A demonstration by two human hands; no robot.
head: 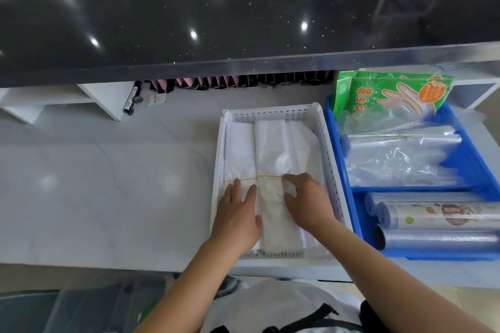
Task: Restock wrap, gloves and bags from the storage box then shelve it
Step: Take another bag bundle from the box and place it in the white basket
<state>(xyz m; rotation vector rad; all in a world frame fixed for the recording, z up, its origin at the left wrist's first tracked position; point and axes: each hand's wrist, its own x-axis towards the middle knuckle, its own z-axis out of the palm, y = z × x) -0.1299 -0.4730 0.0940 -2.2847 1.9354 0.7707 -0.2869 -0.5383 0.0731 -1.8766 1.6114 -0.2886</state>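
Observation:
A white perforated basket (273, 113) stands on the pale counter and holds bundles of white plastic bags (270, 149) bound with yellow rubber bands. My left hand (238, 213) lies flat on the left bundle, fingers spread. My right hand (305, 200) rests on the right side of the middle bundle, fingers bent down onto the plastic. To the right stands a blue storage box (470, 167). It holds green packs of gloves (392, 94) at the back, clear bags (400, 159) in the middle and rolls of wrap (438, 216) in front.
A black stone counter (216, 21) overhangs the pale work surface (94, 184). Under it stand a row of dark and pink card holders (243, 81), a black pen-like tool (134, 97) and white shelf blocks (54, 100). My white clothing fills the bottom edge.

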